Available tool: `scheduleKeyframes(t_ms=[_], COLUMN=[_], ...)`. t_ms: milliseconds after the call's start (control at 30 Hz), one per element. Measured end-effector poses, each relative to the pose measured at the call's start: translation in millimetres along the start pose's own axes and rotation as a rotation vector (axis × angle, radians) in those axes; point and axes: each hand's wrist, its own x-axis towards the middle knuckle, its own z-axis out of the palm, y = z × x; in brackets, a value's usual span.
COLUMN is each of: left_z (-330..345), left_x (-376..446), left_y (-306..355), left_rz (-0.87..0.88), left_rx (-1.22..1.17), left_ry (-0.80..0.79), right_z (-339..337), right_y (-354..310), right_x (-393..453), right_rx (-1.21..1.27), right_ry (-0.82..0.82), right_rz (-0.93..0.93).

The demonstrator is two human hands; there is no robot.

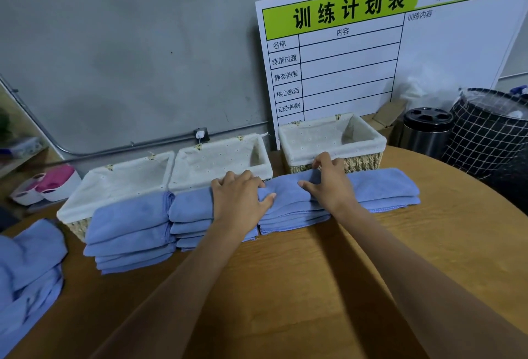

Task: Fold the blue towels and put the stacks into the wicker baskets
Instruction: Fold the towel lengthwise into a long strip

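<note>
Two bare forearms reach out over the round wooden table (285, 301), and both hands are on the same blue towel! Nearest the camera, off at the left edge, a loose heap of blue towels (25, 273) sits unfolded on the tabletop. Just beyond it, a neat folded stack (128, 233) rests against the front of the left wicker basket (114, 184), and a second folded stack (191, 215) stands right beside it, partly under the left wrist.

Now the action: the left hand (240, 198) lies on top of the long towel (377, 187), fingers curled over its far fold and thumb pressing into the cloth. The right hand (328, 181) pinches a bunched ridge of that towel between thumb and fingers. The towel stretches off to the right, lying on a low pile of folded ones, in front of the baskets and not in any of them.

Further back, three lined wicker baskets line up: the left one, the middle basket (223, 158) touching it, and the right basket (331, 135) set a little apart. Behind them a white schedule board (371, 58) with a green header leans on the grey wall (128, 44). Far right, a steel bin (425, 132) stands beside a black checked hamper (485, 135).
</note>
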Motion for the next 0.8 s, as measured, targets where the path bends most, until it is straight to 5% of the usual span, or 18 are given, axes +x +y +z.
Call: scheduleKeyframes(t_ms=[133,300,433,633,800], left_z=[-3,-30,-74,-103,-101], left_x=[-3,-13,-53,-165,-238], left_y=[5,-1,-63,-226,-330], left_rz=[-0.002,0.098,0.185,-0.092,-0.273], left_rx=[0.008,-0.144,-0.237,-0.185,-0.089], left_ry=[-0.017,-0.055,0.1,-0.045,-0.103], right_z=[-1,-16,-19,59,140], right_y=[-9,-37,-85,-198,-256], right_x=[-6,-23,-54,-119,-162], right_rx=[-0.124,-0.571,-0.42,-0.015,0.041], right_ry=[0.035,0.219,0.334,0.103,-0.157], right_rz=[-0.079,-0.251,-0.375,-0.524,-0.572])
